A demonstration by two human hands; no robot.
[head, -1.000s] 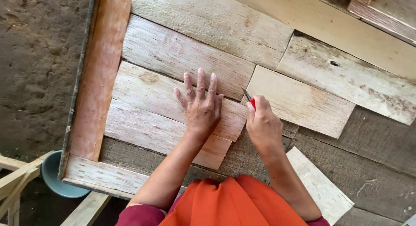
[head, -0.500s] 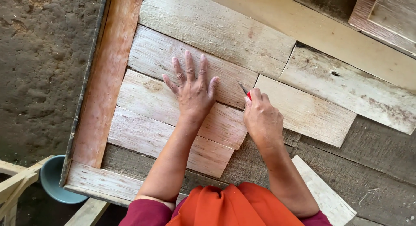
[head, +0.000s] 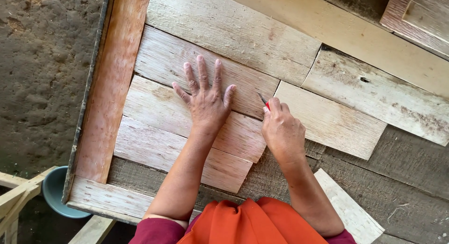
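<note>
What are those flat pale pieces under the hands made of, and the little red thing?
The pale strips look like thin raw wood veneer: visible grain, rough fuzzy surface, no varnish. The left hand presses flat on them. The red-handled knife in the right hand seems plastic-handled with a grey, probably metal, blade.
</note>
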